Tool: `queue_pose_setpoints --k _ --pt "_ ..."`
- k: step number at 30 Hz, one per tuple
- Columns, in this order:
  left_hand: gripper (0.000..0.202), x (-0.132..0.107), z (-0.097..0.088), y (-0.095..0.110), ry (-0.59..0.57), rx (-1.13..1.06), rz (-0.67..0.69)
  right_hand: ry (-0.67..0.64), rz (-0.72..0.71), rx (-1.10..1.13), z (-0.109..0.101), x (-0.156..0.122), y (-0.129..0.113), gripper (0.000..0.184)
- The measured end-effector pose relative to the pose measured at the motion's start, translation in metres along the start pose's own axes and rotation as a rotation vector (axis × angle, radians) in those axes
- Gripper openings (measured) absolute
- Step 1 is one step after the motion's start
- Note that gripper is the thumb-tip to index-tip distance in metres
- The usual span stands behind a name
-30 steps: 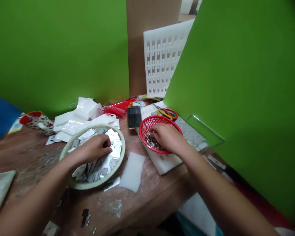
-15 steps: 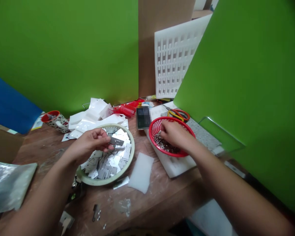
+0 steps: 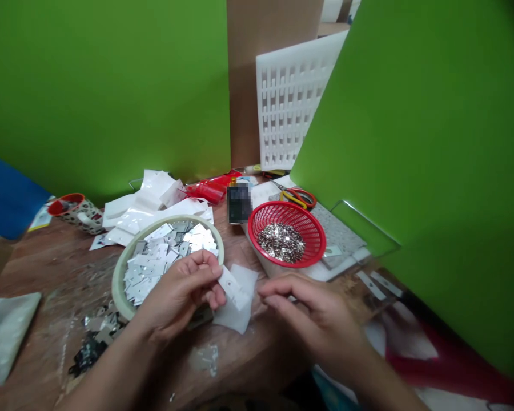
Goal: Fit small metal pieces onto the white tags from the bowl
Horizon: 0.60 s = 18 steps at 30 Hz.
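- Currently the left hand point(image 3: 182, 294) pinches a small flat plate point(image 3: 230, 283) between thumb and fingertips, closed on its near end; the plate juts out to the right, toward the other hand
- Plate's long axis runs roughly left-to-right with a slight downward tilt at its free end; it sits above the table, over the white foam pad point(image 3: 239, 297)
- Right hand point(image 3: 312, 317) lies just right of the plate's free end, close but not touching; its fingers are drawn together and point left at the plate. Whether a small part is pinched between the fingertips cannot be told, the tips are blurred
- Right hand is the nearer one to the plate's free end; the gap between fingertips and plate is open, nothing stands in it
- Round cream-rimmed tray point(image 3: 124, 268) full of similar silvery plates lies just behind and left of the left hand, the hand overlapping its near rim
- Red mesh basket point(image 3: 312, 225) holding a heap of small shiny parts point(image 3: 281, 241) stands behind the right hand, well clear of both hands
- A scatter of dark and silvery pieces point(image 3: 92, 339) lies on the wooden table point(image 3: 47, 274) left of the left forearm
- Farther back: white pouches point(image 3: 132, 208), a patterned mug point(image 3: 75, 211) on its side, orange-handled scissors point(image 3: 298, 197), a white slotted panel point(image 3: 289, 103) leaning upright
- Green screens point(image 3: 432, 142) close in the bench on the left and right; the right one leans over the table edge near the right forearm
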<state>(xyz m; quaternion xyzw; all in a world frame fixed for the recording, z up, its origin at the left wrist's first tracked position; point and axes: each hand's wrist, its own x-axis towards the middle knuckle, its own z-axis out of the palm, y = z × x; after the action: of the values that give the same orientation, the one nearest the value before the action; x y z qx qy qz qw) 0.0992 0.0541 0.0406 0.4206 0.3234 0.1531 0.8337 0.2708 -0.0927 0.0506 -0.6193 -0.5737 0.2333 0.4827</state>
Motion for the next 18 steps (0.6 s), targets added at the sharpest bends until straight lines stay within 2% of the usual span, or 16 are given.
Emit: queue_pose_setpoints --k 3,7,9,11,14,16,18 --pt "0.011 0.002 0.017 -0.021 -0.077 -0.219 -0.1 -0.001 -0.055 0.063 0.009 -0.007 0.009 0.013" --pt "0.015 0.004 0.036 -0.052 -0.16 -0.448 -0.276 -0.123 -0.211 0.106 0.011 -0.006 0.02 0.02" --pt "0.013 0.003 0.039 -0.061 -0.154 -0.371 -0.313 -0.16 -0.226 0.113 0.01 -0.006 0.023 0.022" --pt "0.013 0.001 0.037 -0.061 -0.133 -0.177 -0.25 -0.16 -0.173 0.095 0.007 -0.008 0.024 0.02" --pt "0.009 -0.002 0.027 -0.051 -0.148 0.04 -0.1 -0.157 -0.029 0.077 0.003 -0.01 0.025 0.015" --pt "0.01 -0.003 0.022 -0.043 -0.198 0.158 -0.08 -0.158 0.058 0.093 0.002 -0.01 0.026 0.013" --pt "0.02 -0.003 0.021 -0.04 -0.213 0.288 -0.098 -0.144 0.132 0.127 0.002 -0.011 0.027 0.01"
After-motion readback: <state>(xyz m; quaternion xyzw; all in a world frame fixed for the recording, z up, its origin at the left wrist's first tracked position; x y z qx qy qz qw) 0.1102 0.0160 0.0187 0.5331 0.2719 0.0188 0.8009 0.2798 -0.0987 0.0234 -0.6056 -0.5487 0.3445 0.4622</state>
